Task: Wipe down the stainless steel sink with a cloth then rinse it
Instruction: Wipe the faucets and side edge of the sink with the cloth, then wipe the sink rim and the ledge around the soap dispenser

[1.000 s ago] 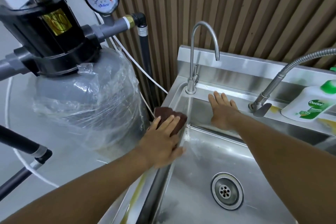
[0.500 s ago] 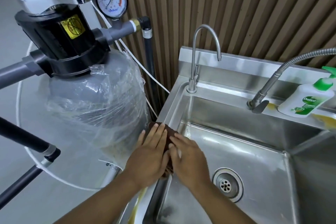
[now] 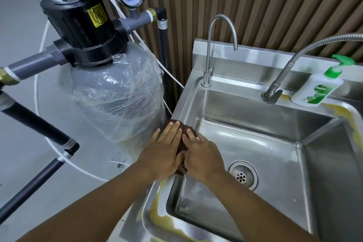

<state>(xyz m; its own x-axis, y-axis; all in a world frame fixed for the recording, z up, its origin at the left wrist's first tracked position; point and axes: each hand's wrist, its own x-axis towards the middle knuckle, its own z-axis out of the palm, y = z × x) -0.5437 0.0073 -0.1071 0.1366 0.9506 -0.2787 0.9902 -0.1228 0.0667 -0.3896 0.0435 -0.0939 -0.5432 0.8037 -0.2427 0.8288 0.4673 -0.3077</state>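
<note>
Head view, items as found.

Cloth (image 3: 177, 126): dark brown, lying on the left rim of the sink (image 3: 185, 102) and lapping over its inner edge, mostly hidden under both hands.

Left hand (image 3: 163, 152): flat on the cloth, fingers straight. Grip apart, pressing rather than clutching.

Right hand (image 3: 203, 156): just beside the left and touching it, fingers laid over the cloth's basin side. Grip likewise apart.

Change: a second ago the right hand was spread on the basin's far wall below the gooseneck tap (image 3: 210, 45). It has since come across to join the left on the cloth, which has kept its place on the rim.

Reading: both hands bearing down suggests the wipe is under way (early, I judge, since yellowish residue (image 3: 163, 216) lines the near rim). No water shows at the tap, so rinsing is not yet begun.

Also present: drain (image 3: 243, 175), soap bottle (image 3: 316, 90), plastic-wrapped filter tank (image 3: 117, 96).
</note>
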